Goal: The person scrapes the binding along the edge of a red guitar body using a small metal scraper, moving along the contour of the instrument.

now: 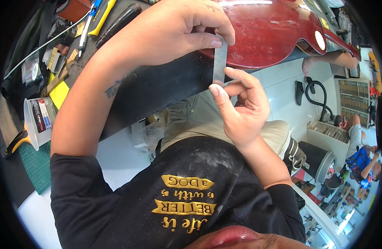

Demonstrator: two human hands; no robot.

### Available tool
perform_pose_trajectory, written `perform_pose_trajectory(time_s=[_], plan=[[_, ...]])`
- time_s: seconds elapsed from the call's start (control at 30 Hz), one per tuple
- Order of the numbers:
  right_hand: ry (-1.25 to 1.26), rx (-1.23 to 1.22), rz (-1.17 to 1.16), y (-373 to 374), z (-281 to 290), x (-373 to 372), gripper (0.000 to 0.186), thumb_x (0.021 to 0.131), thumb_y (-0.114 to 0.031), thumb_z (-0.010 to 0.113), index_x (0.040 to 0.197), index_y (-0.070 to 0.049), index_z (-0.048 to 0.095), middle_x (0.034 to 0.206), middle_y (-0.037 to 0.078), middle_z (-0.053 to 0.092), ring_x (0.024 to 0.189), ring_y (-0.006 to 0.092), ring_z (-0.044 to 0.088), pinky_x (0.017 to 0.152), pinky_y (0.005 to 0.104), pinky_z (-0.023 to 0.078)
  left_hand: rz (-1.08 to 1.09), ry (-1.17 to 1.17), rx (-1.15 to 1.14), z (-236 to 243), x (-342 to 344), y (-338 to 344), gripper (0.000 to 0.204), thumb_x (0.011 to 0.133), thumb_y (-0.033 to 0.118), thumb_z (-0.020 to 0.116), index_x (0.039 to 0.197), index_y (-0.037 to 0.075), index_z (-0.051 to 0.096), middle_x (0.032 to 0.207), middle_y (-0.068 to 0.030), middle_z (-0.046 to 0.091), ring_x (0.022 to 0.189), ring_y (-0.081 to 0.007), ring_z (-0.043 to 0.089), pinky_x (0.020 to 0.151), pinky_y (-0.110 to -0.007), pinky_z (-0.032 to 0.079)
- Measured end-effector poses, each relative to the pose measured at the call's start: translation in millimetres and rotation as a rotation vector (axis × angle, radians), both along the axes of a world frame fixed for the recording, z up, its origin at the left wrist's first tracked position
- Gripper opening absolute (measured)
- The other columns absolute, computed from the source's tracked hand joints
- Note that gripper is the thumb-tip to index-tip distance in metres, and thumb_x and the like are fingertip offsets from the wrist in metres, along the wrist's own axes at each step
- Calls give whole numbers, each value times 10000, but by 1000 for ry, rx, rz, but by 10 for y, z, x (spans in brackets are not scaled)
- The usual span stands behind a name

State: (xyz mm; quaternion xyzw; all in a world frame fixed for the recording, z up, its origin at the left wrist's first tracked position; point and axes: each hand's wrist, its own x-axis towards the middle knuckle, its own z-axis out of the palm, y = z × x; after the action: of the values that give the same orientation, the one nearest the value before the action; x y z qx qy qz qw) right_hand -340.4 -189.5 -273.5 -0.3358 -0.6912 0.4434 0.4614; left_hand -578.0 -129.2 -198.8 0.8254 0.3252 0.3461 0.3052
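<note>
A thin, narrow grey metal strip (219, 62) stands between my two hands in front of the bench edge. My left hand (182, 33) pinches its upper end between thumb and curled fingers. At the lower end, my right hand (247, 110) has its thumb and forefinger closed on the strip, its other fingers curled in. Just beyond lies a glossy dark-red guitar body (261, 37), back side up, with scuff marks on its finish. Its neck (344, 43) points away to the right. My left hand partly covers the guitar's near left side.
On the bench's left are a yellow-handled tool (102, 17), a blue-and-silver tool (86, 33), a black handle (118, 25), a translucent tub (38, 120) and a green cutting mat (35, 166). At right are another person's bare limb (340, 59), a black hose (323, 97) and a black bin (313, 162).
</note>
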Motion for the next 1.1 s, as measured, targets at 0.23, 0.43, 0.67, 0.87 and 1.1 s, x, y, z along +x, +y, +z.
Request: perform_pose_trajectory(time_s=[0.23, 0.43, 0.67, 0.87, 1.1], plan=[[31, 8, 5, 7, 17, -54, 511, 887, 77, 777, 1348, 80, 557, 814, 33, 664, 755, 67, 612, 831, 235, 530, 23, -61, -2, -36, 29, -7, 177, 877, -41, 701, 1044, 13, 718, 953, -128, 712, 886, -289, 693, 794, -354, 542], [46, 63, 21, 37, -42, -61, 505, 888, 86, 771, 1346, 74, 559, 810, 28, 658, 746, 64, 602, 817, 227, 528, 26, -51, 12, -22, 26, -11, 175, 863, -54, 703, 1028, 5, 719, 946, -127, 713, 876, -281, 694, 783, -349, 540], [64, 32, 25, 26, -69, -63, 487, 895, 83, 769, 1338, 62, 568, 816, 30, 664, 734, 58, 592, 806, 221, 522, 35, -55, -32, -2, 45, -23, 179, 853, -61, 700, 1018, 5, 721, 929, -121, 712, 862, -269, 692, 774, -347, 537], [-2, 55, 50, -32, -111, -78, 459, 901, 80, 764, 1320, 82, 580, 840, 44, 676, 766, 74, 637, 788, 215, 520, 13, 41, -56, 54, 1, -32, 171, 831, -67, 689, 984, 7, 712, 918, -112, 712, 848, -261, 691, 767, -340, 531], [68, 17, 20, -33, -137, -62, 470, 904, 91, 752, 1329, 79, 554, 831, 48, 670, 760, 78, 635, 846, 250, 553, -1, -48, -2, -8, 63, -27, 141, 864, -52, 690, 988, 15, 701, 919, -110, 709, 857, -285, 694, 777, -347, 535]])
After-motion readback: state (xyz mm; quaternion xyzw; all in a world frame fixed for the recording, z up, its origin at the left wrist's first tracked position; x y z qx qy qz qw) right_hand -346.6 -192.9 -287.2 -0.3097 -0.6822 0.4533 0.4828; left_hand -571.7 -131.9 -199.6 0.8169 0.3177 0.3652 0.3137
